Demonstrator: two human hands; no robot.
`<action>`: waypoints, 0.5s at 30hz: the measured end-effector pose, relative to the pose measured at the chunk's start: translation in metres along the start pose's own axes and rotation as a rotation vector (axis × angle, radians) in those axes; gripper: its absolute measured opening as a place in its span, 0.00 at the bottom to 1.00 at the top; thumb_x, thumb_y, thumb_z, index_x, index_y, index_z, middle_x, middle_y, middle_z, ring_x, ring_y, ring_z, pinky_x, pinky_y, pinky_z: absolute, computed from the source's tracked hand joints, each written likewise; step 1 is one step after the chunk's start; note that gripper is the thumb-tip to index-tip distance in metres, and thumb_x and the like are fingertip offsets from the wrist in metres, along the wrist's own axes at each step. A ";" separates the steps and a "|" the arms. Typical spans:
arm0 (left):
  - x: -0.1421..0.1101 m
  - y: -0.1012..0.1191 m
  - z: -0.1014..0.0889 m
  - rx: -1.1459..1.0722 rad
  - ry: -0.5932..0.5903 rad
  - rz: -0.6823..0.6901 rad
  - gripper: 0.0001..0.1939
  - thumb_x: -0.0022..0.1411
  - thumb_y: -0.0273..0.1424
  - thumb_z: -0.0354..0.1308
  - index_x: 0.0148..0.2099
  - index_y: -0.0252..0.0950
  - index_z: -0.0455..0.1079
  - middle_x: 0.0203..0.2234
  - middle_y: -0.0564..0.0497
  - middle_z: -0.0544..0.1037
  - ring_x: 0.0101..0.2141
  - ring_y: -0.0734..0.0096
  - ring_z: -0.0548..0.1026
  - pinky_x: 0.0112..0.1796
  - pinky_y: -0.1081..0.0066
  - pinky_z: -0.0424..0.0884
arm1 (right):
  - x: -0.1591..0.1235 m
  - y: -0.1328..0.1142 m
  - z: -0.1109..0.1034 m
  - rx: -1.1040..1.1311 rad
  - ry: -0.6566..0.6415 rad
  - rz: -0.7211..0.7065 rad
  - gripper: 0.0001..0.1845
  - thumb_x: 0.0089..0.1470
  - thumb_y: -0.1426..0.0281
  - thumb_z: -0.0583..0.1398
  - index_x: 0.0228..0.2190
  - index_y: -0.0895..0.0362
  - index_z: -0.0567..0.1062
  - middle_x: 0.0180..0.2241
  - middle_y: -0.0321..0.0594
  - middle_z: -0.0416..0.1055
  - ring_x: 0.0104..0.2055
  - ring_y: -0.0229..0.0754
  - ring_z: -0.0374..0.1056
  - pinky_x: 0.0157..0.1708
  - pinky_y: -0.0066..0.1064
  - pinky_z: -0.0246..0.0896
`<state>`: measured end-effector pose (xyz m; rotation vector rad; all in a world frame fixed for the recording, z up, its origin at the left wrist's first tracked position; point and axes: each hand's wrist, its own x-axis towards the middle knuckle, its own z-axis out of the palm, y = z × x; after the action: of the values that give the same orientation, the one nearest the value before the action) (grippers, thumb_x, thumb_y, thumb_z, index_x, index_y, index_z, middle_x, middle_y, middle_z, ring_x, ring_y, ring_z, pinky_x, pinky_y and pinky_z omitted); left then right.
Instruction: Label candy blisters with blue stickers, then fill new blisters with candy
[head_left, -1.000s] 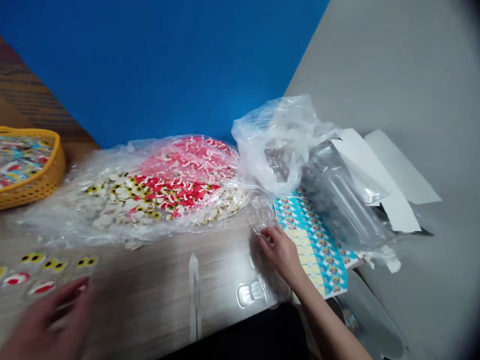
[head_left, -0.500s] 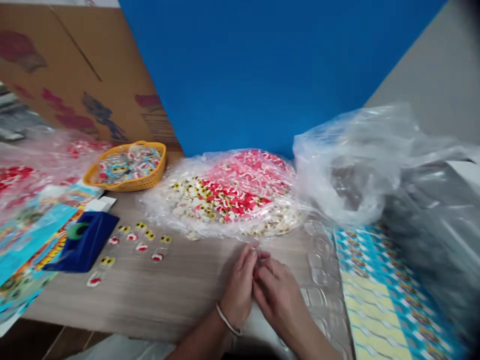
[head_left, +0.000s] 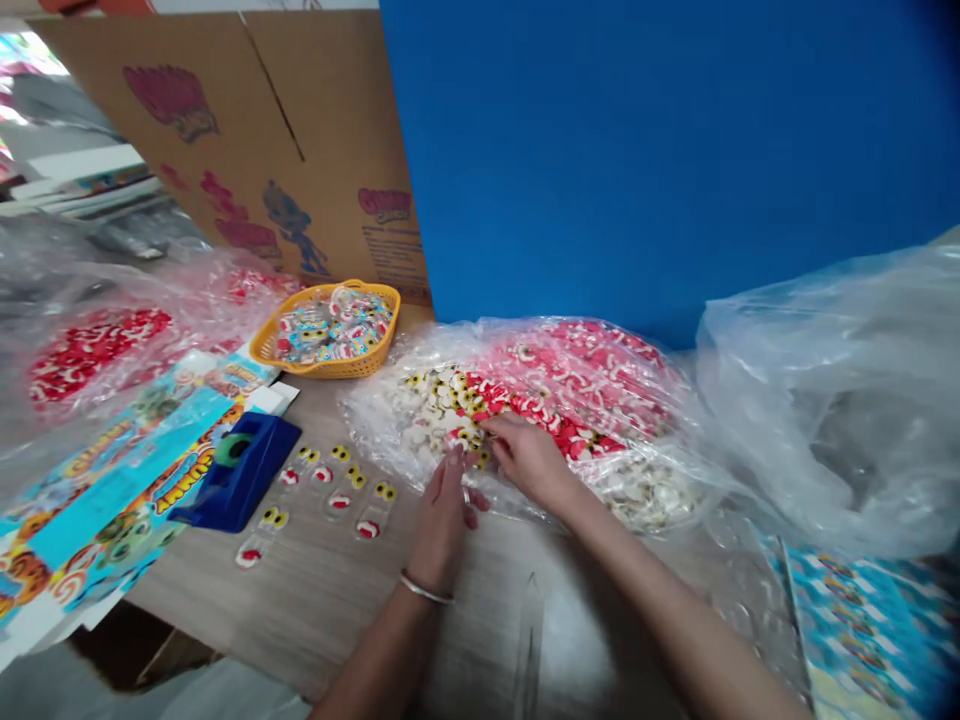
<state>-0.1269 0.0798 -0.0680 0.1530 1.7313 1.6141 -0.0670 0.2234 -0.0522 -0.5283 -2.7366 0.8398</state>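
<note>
1. A clear plastic bag (head_left: 570, 400) of white-and-yellow eye shapes and red-and-white pieces lies on the table, directly ahead of both hands.
2. The right hand (head_left: 529, 462) rests on the bag's near left part, its fingers (head_left: 499, 430) lightly curled against the plastic. Whether it grips anything, I cannot tell.
3. The left hand (head_left: 442, 525), a metal bangle (head_left: 424, 588) on its wrist, stands on edge just left of the right hand. Its fingers are together, with the tips at the bag. Whether they pinch something, I cannot tell.
4. Left of the hands, small transparent packets (head_left: 322, 490) with yellow eyes and red mouths lie in rows on the wood-grain table (head_left: 315, 620), beside a blue tape dispenser (head_left: 247, 482).
5. Farther left are colourful printed sheets (head_left: 127, 490) and a red-filled plastic bag (head_left: 97, 345). A yellow plastic basket (head_left: 326, 330) of packets sits far left of the hands.
6. To the right lie a bulging plastic bag (head_left: 825, 400) and a blue patterned sheet (head_left: 870, 640). A blue board (head_left: 637, 150) and printed cardboard (head_left: 262, 150) stand at the far side.
</note>
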 end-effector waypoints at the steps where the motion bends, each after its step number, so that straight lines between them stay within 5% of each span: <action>1: -0.001 -0.002 -0.002 -0.002 0.013 -0.007 0.30 0.62 0.54 0.49 0.58 0.41 0.67 0.47 0.46 0.77 0.23 0.77 0.71 0.21 0.75 0.62 | 0.012 -0.002 0.006 -0.036 -0.035 -0.036 0.19 0.58 0.78 0.54 0.48 0.53 0.74 0.48 0.41 0.72 0.49 0.41 0.67 0.48 0.30 0.59; 5: -0.010 -0.009 -0.009 -0.068 0.035 -0.002 0.30 0.63 0.53 0.48 0.60 0.43 0.65 0.53 0.46 0.74 0.25 0.78 0.71 0.22 0.76 0.63 | 0.043 -0.012 0.018 -0.201 -0.190 -0.104 0.19 0.55 0.75 0.57 0.49 0.51 0.73 0.53 0.42 0.68 0.51 0.45 0.67 0.45 0.31 0.61; 9: -0.015 -0.008 -0.012 -0.135 0.031 -0.018 0.29 0.63 0.52 0.50 0.60 0.43 0.64 0.57 0.44 0.71 0.26 0.79 0.72 0.24 0.76 0.65 | 0.037 -0.009 0.014 -0.271 -0.266 -0.069 0.15 0.53 0.75 0.58 0.42 0.53 0.75 0.45 0.43 0.71 0.44 0.44 0.70 0.38 0.30 0.62; 15: -0.012 -0.001 -0.008 -0.302 -0.027 -0.085 0.28 0.61 0.52 0.49 0.52 0.36 0.63 0.36 0.46 0.78 0.18 0.75 0.71 0.19 0.74 0.61 | -0.007 0.010 0.004 0.026 -0.100 0.035 0.19 0.54 0.79 0.57 0.46 0.53 0.74 0.45 0.41 0.74 0.45 0.42 0.70 0.44 0.29 0.61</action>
<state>-0.1227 0.0666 -0.0644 -0.0442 1.4342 1.7779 -0.0589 0.2259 -0.0623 -0.5448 -2.8092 0.9332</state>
